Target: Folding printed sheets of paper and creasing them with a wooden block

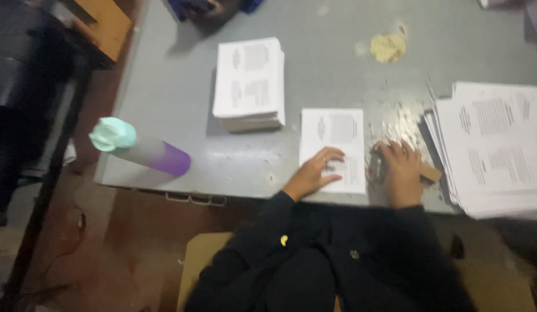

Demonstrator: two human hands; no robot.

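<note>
Her left hand (313,172) lies flat, fingers spread, on a printed sheet (333,147) at the tabletop's (164,104) near edge. The right hand (400,170) closes over a small wooden block (431,173). Thin, floppy paper, I'd judge: best pinned flat or lifted by an edge.

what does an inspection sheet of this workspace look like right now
surface: grey table, scuffed, with pale smears near the right hand
job's things: single printed sheet flat at the front edge; neat stack of printed sheets behind it; loose fanned pile of printed sheets at right; brush with wooden handle
clutter: bottle with mint cap and purple base at the left front corner; yellowish blob at the back
grippers: left hand pressing the single sheet; right hand closed on the brush
cables: nothing seen
surroundings: reddish floor; dark furniture at left
</note>
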